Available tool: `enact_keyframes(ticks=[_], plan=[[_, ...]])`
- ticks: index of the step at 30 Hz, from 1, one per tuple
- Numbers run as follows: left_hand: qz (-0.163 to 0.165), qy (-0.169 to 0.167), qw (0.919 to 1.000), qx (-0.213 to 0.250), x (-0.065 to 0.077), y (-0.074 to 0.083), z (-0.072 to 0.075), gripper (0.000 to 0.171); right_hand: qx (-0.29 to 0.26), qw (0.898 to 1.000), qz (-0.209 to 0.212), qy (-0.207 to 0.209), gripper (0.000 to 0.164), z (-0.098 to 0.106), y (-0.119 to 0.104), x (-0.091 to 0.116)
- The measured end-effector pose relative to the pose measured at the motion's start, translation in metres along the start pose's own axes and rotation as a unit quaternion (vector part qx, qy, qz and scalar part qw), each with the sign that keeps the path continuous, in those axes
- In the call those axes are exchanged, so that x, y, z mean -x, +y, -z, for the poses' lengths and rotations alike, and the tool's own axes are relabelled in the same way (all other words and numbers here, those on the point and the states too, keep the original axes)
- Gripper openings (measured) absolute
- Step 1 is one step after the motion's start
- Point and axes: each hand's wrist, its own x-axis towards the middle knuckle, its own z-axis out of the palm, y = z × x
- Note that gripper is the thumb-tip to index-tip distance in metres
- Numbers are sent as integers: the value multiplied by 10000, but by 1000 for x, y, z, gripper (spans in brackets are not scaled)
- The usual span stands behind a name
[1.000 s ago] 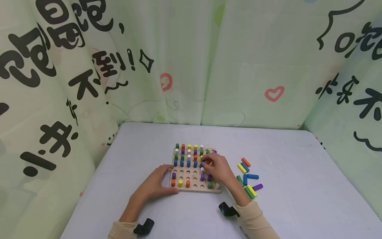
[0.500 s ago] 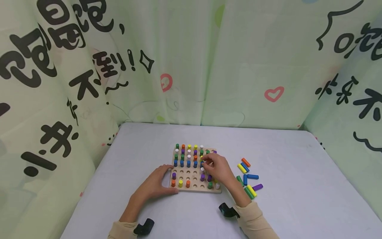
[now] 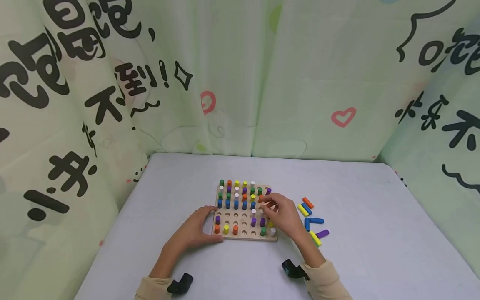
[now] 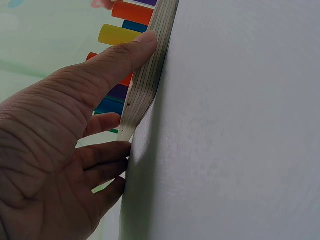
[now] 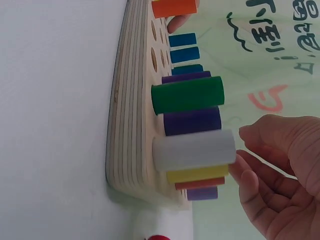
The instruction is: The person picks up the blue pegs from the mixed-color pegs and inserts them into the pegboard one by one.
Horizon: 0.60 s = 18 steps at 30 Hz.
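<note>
A wooden pegboard carries rows of coloured pegs. At its near left corner, my left hand holds the board, thumb on the near edge and index finger on the left side. The left thumb presses the layered wood edge in the left wrist view. My right hand is over the board's right side, thumb and index finger apart, no peg showing between them. Close by stand an orange peg and a blue peg. In the right wrist view, a white peg partly covers the right fingers.
Loose pegs lie right of the board: an orange peg, a purple peg, a yellow peg and several others, some behind the right forearm. A white cloth covers the table. A printed curtain surrounds it.
My right hand has let go of the blue peg, now standing at the end of its row, and has shifted right. The left hand stays at the board's corner.
</note>
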Motion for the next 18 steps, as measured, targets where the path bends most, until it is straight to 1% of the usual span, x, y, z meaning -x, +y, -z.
enact_keyframes(ticks=[4,8,14,18], plan=[[17,0,10000,11,0,0,0,96,66,9999,63,91,21,7,3,4],[-33,-6,10000,32,0,-1,1,95,103,9998,64,128,21,13,9,8],[-54,-6,10000,65,0,-1,1,95,300,9994,-108,159,22,19,17,12],[-44,4,10000,66,0,-1,0,95,327,9991,-138,238,23,25,23,16]])
